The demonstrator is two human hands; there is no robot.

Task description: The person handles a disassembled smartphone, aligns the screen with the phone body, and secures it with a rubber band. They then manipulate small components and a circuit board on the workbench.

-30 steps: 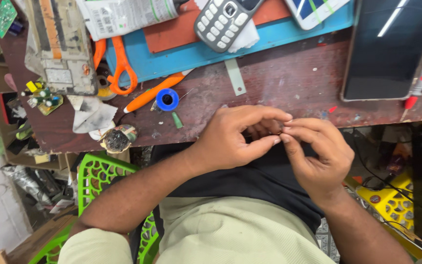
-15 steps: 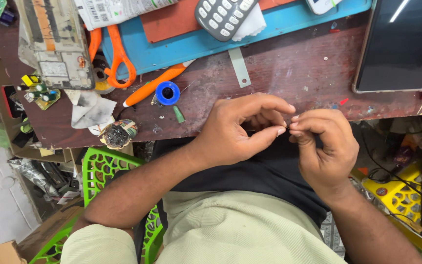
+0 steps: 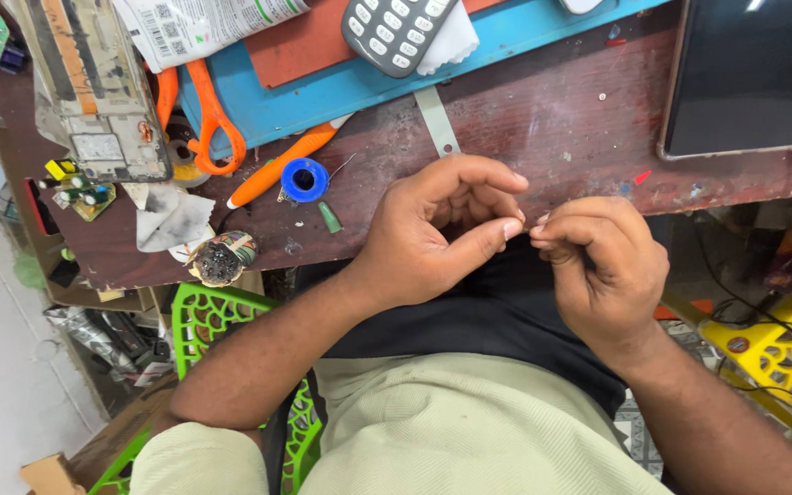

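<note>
A: Any change vs half a sec ago?
B: Little. Left hand & right hand still meet fingertip to fingertip at counter edge. Fingers pinched nearly closed; what they hold is too small to tell.
A: Nearby?
B: Blue spool left of the fingers, same spot.

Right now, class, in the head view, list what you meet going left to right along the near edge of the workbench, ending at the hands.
Crumpled white paper → round soot-filled tin → blue spool → small green cap → left hand → right hand.
</note>
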